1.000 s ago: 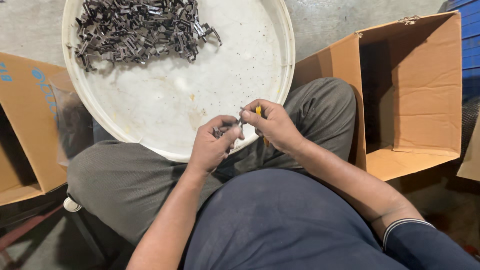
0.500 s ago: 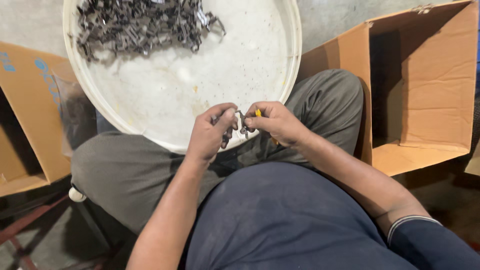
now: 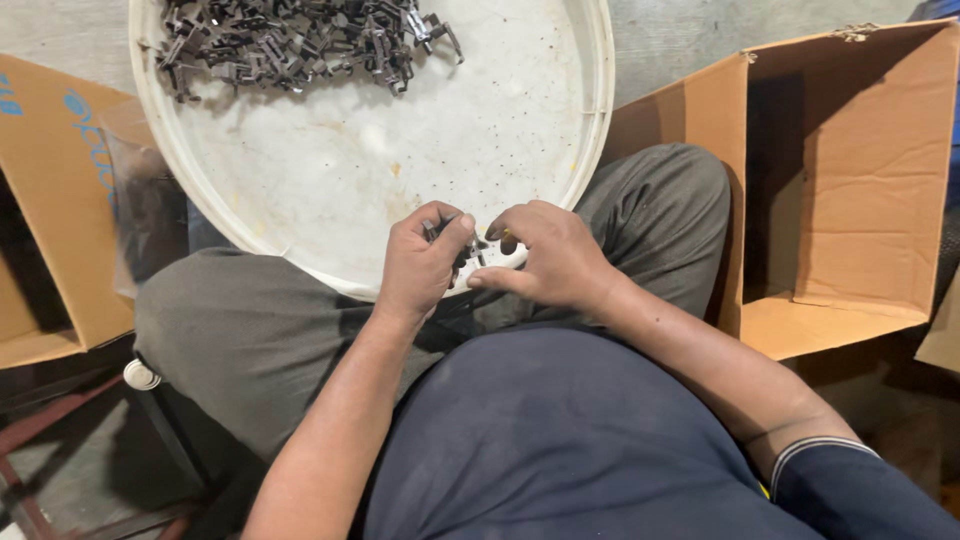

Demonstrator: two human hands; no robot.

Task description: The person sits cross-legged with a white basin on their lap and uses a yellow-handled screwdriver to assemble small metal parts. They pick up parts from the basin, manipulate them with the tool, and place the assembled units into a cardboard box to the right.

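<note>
The left hand and the right hand are pressed close together, both pinching a small dark metal clip that the fingers mostly hide, so its shape is hard to see. It sits over the near rim of the big round white plastic tray, whose far part with the pile of dark metal clips is cut off at the top. The hands have stayed together since half a second ago, and the view has shifted a little.

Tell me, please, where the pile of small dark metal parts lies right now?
In the head view, the pile of metal parts lies at the far left of the round white tray, well beyond both hands.
</note>
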